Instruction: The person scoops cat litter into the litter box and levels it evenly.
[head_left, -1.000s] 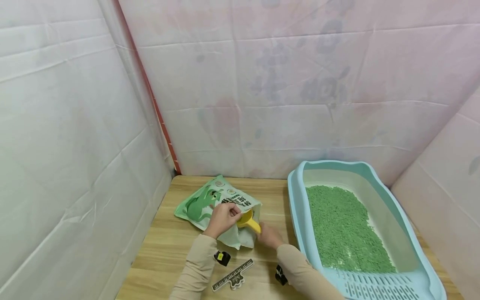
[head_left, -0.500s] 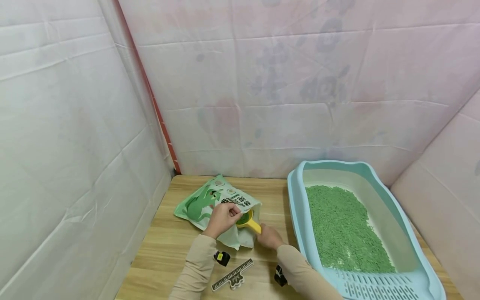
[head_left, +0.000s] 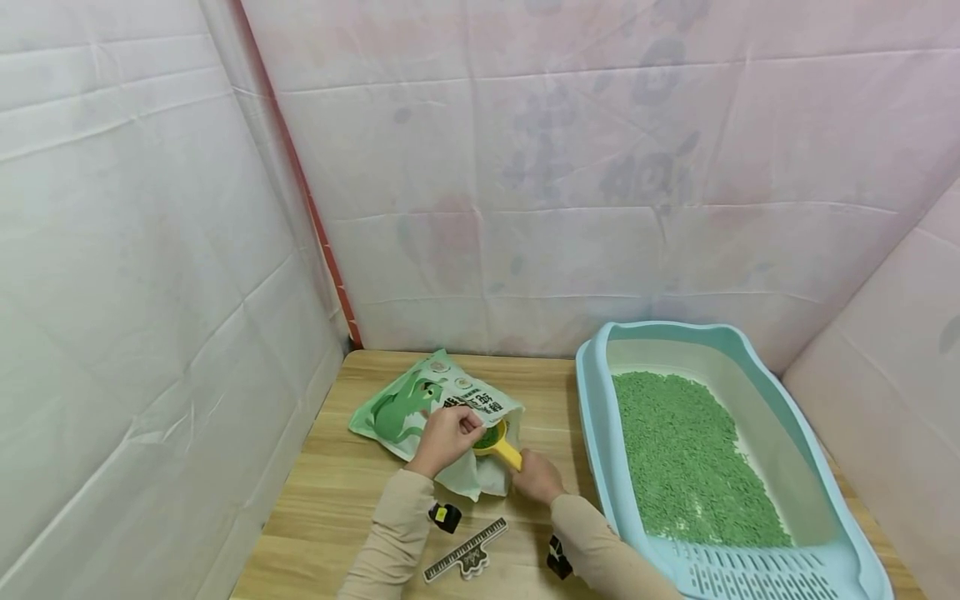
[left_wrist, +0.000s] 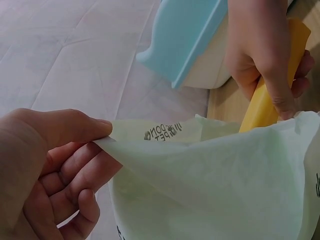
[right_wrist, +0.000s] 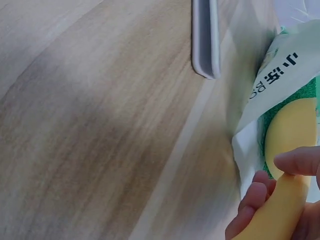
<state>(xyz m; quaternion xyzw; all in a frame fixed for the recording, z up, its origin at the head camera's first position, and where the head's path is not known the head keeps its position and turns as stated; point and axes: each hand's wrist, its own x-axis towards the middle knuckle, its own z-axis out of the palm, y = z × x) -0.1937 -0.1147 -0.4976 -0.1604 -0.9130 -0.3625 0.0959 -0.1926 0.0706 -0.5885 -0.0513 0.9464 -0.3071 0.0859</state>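
A light green bag [head_left: 408, 408] with a cat picture lies on the table, its mouth facing right. My left hand [head_left: 447, 435] pinches the upper edge of the mouth between thumb and index finger; the left wrist view shows the bag's edge [left_wrist: 200, 155] lifted. In my right hand [head_left: 538, 477] is the handle of a yellow scoop [head_left: 504, 452]. The scoop's bowl sits at the bag's mouth and shows green pellets [head_left: 489, 437] inside it. In the right wrist view the thumb lies on top of the scoop [right_wrist: 295, 125], with green pellets beside the bowl.
To the right stands a light blue litter box [head_left: 596, 433] with green pellets [head_left: 690, 458] spread inside. A ruler-like clip [head_left: 467, 552] lies on the wooden table [head_left: 300, 533] near the front. Fabric walls [head_left: 480, 208] enclose the table's back and sides.
One second ago the scoop's bowl showed plain yellow; now green pellets show in it. The left hand and bag have stayed nearly still.
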